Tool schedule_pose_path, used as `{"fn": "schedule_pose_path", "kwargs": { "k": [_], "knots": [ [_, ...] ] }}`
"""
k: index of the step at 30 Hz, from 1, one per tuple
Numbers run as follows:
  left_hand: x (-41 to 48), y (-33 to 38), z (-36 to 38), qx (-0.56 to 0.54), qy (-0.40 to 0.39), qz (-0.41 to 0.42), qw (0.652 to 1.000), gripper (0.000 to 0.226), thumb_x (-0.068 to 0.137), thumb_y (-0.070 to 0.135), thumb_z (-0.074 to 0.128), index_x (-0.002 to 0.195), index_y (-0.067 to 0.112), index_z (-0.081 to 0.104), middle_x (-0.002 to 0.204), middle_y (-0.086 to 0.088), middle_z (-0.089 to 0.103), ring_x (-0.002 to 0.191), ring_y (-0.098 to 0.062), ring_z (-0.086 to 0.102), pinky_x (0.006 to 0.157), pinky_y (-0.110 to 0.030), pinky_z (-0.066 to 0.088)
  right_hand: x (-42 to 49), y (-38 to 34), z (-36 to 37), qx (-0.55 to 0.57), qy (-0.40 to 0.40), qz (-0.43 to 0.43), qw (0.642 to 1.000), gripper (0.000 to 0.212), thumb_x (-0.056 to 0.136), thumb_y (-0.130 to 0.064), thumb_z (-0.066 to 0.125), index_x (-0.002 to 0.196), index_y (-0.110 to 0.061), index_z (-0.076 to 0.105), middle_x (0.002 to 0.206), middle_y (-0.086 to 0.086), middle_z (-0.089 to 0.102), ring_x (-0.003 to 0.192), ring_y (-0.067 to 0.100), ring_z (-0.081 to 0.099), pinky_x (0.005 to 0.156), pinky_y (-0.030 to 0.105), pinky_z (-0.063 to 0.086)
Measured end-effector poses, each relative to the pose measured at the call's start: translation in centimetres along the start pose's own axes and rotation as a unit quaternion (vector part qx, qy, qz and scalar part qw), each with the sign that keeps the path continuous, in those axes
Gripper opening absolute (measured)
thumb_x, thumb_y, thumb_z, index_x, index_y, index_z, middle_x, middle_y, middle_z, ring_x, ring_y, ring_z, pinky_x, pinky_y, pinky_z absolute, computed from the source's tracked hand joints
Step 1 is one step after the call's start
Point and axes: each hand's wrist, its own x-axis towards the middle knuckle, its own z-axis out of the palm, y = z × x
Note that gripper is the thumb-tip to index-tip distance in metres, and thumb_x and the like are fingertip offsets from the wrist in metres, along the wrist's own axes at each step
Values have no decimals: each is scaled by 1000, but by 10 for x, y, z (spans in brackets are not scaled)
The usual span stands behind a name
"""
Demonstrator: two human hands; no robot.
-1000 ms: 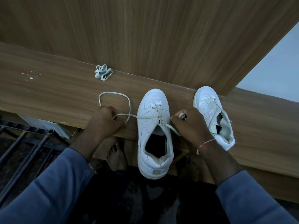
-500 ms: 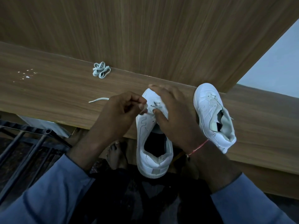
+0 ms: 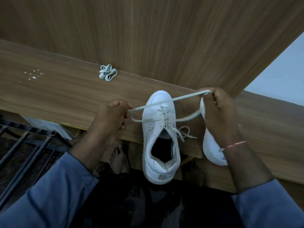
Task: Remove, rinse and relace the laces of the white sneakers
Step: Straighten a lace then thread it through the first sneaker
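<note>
Between both hands (image 3: 113,116), white lace (image 3: 166,101) taut, sneaker (image 3: 160,137) half-laced

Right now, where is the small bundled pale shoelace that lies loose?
In the head view, the bundled pale shoelace lies on the wooden shelf, left of the middle white sneaker and beyond the left hand.

Left hand (image 3: 113,116) and right hand (image 3: 218,111) no longer meet over the sneaker (image 3: 160,145); they now sit apart either side; lace (image 3: 166,101) now stretches between them across the toe; right hand now hides much of second sneaker (image 3: 212,150).
</note>
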Motion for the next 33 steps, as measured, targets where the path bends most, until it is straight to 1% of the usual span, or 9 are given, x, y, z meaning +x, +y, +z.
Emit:
{"fn": "schedule_pose_path", "kwargs": {
  "k": [2,4,6,8,11,13,21,24,33],
  "knots": [
    [-2,-1,-1,156,16,59,986,11,90,23,57,87,20,68,66,8,59,57,-13,51,49,-23,39,1,6,-7,45,5,23,999,29,103,-21,43,88,-32,66,79,-11,68,79,-3,63,78,17,46],
    [-9,2,3,314,49,184,930,34,84,44,66,112,26,64,98,6,61,73,-13,56,64,-25,43,-3,1,-5,61,-19,35,997,28,103,-20,42,94,-29,67,73,-2,68,66,5,63,69,20,49],
    [-19,6,14,281,-30,266,922,56,79,54,68,127,30,54,112,8,59,71,-11,58,66,-25,46,-11,-11,5,11,-63,-18,998,26,102,-19,43,95,-28,67,69,-7,65,59,0,59,60,11,44],
    [-30,9,28,176,-155,237,943,59,81,39,72,133,27,49,100,8,67,57,-10,61,55,-25,50,-20,-24,18,-34,-110,-113,987,24,101,-19,47,100,-26,70,83,-18,69,80,-4,62,75,11,46],
    [-31,7,32,93,-170,185,963,24,89,14,65,113,17,63,66,-2,68,49,-11,59,47,-23,47,-23,-25,26,-66,-180,-148,970,22,101,-23,49,103,-16,70,82,-6,69,77,9,62,74,33,50],
    [-23,6,24,89,-125,194,969,7,91,14,63,92,19,67,61,-1,64,49,-11,58,47,-23,46,-18,-19,24,-53,-193,-132,971,19,100,-24,54,100,-15,70,70,-11,62,68,7,59,68,31,49],
    [-20,8,26,70,-61,220,971,3,92,17,61,94,19,60,74,2,67,47,-13,59,46,-24,46,-12,-8,18,-50,-213,-105,970,25,100,-13,50,118,-19,67,81,-10,66,69,-7,58,64,6,37],
    [-25,3,28,152,-130,237,951,35,86,19,70,115,30,55,101,9,66,55,-13,65,51,-17,47,-13,-10,19,-48,-205,-124,970,24,100,-13,51,115,-16,69,82,-15,64,72,-6,59,69,10,40],
    [-12,7,16,72,28,171,982,20,88,2,55,80,6,72,57,-8,66,48,-16,62,53,-25,54,-13,7,14,-103,-209,-127,964,25,99,-8,46,92,-25,63,78,-13,60,74,4,57,65,14,40]
  ]
}}
